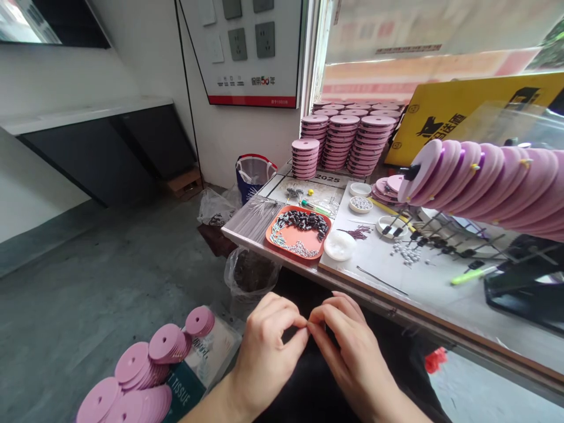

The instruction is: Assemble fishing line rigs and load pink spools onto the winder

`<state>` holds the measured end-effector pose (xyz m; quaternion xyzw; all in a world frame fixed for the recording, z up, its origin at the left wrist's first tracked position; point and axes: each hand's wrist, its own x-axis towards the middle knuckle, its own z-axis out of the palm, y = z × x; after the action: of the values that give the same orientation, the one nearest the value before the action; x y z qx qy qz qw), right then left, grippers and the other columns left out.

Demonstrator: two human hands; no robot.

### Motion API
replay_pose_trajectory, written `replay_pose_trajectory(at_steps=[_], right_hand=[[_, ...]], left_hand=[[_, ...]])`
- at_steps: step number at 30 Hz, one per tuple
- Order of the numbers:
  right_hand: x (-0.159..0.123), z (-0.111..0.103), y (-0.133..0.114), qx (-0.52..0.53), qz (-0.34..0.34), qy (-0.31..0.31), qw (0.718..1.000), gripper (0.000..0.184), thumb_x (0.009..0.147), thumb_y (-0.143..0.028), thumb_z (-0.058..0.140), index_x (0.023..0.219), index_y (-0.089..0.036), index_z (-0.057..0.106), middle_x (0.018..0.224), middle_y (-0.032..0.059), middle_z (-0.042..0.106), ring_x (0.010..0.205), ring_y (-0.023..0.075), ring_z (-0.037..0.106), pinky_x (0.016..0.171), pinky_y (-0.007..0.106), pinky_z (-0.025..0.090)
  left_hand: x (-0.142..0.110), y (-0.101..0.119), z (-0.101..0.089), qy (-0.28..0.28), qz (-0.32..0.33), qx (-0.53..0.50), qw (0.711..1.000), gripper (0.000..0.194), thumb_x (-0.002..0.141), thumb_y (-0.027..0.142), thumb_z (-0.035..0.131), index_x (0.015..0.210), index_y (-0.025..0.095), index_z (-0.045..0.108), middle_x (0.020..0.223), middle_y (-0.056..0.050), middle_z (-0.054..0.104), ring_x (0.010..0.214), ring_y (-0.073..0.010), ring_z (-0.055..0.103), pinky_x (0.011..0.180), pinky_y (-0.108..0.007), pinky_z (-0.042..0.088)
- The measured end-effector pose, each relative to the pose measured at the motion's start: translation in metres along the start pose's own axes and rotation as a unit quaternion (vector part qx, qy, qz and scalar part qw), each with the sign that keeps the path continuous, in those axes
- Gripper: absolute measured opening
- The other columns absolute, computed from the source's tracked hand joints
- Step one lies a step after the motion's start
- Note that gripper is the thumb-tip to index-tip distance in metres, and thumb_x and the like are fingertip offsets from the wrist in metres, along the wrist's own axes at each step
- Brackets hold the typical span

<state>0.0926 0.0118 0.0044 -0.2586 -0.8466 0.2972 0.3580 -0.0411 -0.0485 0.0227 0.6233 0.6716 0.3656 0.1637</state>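
Above my lap, in front of the table edge, my left hand (pixel 275 346) and my right hand (pixel 341 338) meet at the fingertips. Thumb and forefinger of each are pinched together. Whatever lies between them is too small to make out. Nearest beyond the hands are a white round dish (pixel 339 245) and an orange tray (pixel 294 236) with black pieces and small silvery metal parts. A thin metal rod (pixel 382 280) lies on the white board near its front edge. Small white beads (pixel 406 254) are scattered farther right.
Pink spools stand in stacks (pixel 343 144) by the window, and more spools (pixel 143 364) lie at lower left beside a tissue pack (pixel 187 382). A rack of pink spools (pixel 484 176) overhangs the table's right. A lined bin (pixel 251 270) sits under the table edge.
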Motion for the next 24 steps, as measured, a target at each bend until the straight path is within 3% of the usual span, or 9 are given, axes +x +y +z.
replay_pose_trajectory(at_steps=[3, 6, 9, 13, 24], right_hand=[[-0.003, -0.001, 0.002, 0.05, 0.049, -0.003, 0.998, 0.014, 0.089, -0.016, 0.041, 0.076, -0.019, 0.045, 0.072, 0.0023, 0.048, 0.07, 0.0172, 0.045, 0.062, 0.029, 0.04], [-0.005, -0.002, 0.003, 0.081, 0.083, -0.009, 0.993, 0.015, 0.089, -0.018, 0.041, 0.075, -0.019, 0.046, 0.073, 0.0018, 0.047, 0.07, 0.0166, 0.046, 0.061, 0.027, 0.04], [-0.005, -0.002, 0.003, 0.092, 0.089, -0.013, 0.992, 0.016, 0.09, -0.018, 0.041, 0.074, -0.019, 0.047, 0.072, 0.0016, 0.048, 0.069, 0.0163, 0.048, 0.062, 0.027, 0.041], [-0.004, -0.002, 0.001, 0.091, 0.085, -0.015, 0.992, 0.017, 0.09, -0.02, 0.041, 0.074, -0.019, 0.047, 0.071, 0.0019, 0.048, 0.068, 0.0165, 0.048, 0.06, 0.026, 0.04], [-0.004, -0.004, -0.002, 0.099, 0.1, -0.053, 0.989, 0.019, 0.089, -0.021, 0.04, 0.072, -0.019, 0.048, 0.069, 0.0022, 0.048, 0.068, 0.0175, 0.047, 0.06, 0.027, 0.04]], left_hand=[[0.004, 0.0, -0.006, -0.028, -0.03, -0.012, 0.999, 0.008, 0.07, 0.013, 0.064, 0.075, 0.019, 0.061, 0.076, 0.0, 0.062, 0.078, -0.0152, 0.055, 0.07, -0.027, 0.045], [0.007, 0.001, -0.014, -0.085, -0.048, -0.035, 0.995, 0.023, 0.067, 0.018, 0.069, 0.089, 0.02, 0.062, 0.091, -0.001, 0.062, 0.088, -0.0167, 0.056, 0.078, -0.028, 0.045], [0.009, 0.002, -0.02, -0.112, -0.031, -0.036, 0.993, 0.016, 0.074, 0.023, 0.063, 0.09, 0.021, 0.064, 0.094, -0.003, 0.061, 0.09, -0.0174, 0.055, 0.081, -0.029, 0.045], [0.007, 0.001, -0.02, -0.111, -0.006, -0.026, 0.993, 0.01, 0.08, 0.019, 0.054, 0.076, 0.02, 0.063, 0.084, -0.003, 0.061, 0.084, -0.0161, 0.055, 0.076, -0.029, 0.045], [0.006, 0.001, -0.018, -0.083, 0.004, -0.004, 0.997, 0.011, 0.075, 0.011, 0.059, 0.068, 0.019, 0.061, 0.08, -0.001, 0.06, 0.082, -0.0154, 0.054, 0.074, -0.027, 0.044]])
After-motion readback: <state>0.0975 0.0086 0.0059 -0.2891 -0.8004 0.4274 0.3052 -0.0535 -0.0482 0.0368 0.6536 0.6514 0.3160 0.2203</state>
